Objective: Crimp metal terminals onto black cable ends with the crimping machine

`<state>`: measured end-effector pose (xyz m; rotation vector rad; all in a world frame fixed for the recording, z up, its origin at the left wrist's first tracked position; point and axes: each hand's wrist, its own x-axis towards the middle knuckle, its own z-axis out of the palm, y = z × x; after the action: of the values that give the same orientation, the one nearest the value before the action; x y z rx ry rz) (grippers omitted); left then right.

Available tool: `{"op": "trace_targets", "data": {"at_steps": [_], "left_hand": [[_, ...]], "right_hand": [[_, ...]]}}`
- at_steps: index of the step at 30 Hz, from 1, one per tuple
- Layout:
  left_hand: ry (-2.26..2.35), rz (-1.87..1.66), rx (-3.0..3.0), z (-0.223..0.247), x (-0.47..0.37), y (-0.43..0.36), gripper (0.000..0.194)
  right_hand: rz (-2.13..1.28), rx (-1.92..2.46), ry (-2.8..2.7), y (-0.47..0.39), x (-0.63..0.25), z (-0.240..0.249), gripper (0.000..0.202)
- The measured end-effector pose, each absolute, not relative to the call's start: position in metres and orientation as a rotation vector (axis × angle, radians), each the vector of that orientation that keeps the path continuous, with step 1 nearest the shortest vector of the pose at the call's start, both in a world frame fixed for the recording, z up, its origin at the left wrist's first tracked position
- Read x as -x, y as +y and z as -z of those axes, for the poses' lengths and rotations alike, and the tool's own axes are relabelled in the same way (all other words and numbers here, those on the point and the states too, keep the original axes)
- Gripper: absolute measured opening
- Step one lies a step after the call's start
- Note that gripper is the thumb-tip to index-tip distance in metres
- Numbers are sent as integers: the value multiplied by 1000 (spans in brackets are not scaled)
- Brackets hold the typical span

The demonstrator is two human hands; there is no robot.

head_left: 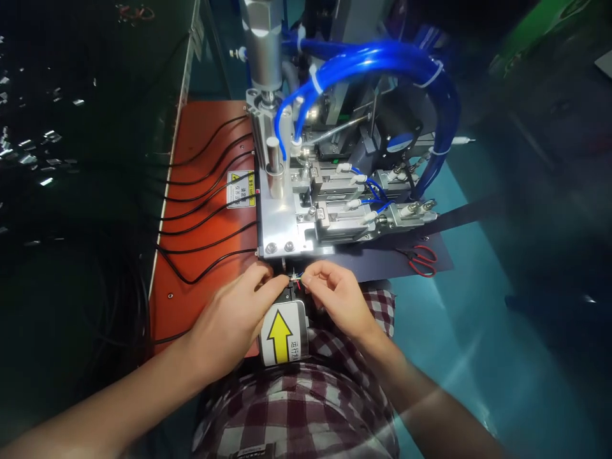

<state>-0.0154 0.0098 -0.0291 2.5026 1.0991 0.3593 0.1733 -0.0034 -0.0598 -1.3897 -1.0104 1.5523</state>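
Note:
Thin coloured wires with a small pale connector [295,278] lie between my two hands, just in front of the metal machine [282,223]. My left hand [239,306] is closed, its thumb and fingertips at the connector's left side, over a black part. From the right, my right hand [337,293] pinches the wires between thumb and index finger. Below the fingertips is a white label with a yellow arrow [280,338]. The fingertips partly hide the small connector.
Blue air tubes [382,57] arch over the machine. Black cables [205,207] cross the orange plate [191,268] on the left. Red-handled scissors [421,260] lie on a dark sheet [382,260] at the right. A warning label [241,189] is beside the machine.

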Motion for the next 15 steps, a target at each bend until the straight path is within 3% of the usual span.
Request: {"op": "trace_targets", "data": {"at_steps": [15], "left_hand": [[1063, -369, -2734, 33, 16, 11, 36]], "right_hand": [[-1606, 1386, -1016, -2, -176, 58, 23]]}}
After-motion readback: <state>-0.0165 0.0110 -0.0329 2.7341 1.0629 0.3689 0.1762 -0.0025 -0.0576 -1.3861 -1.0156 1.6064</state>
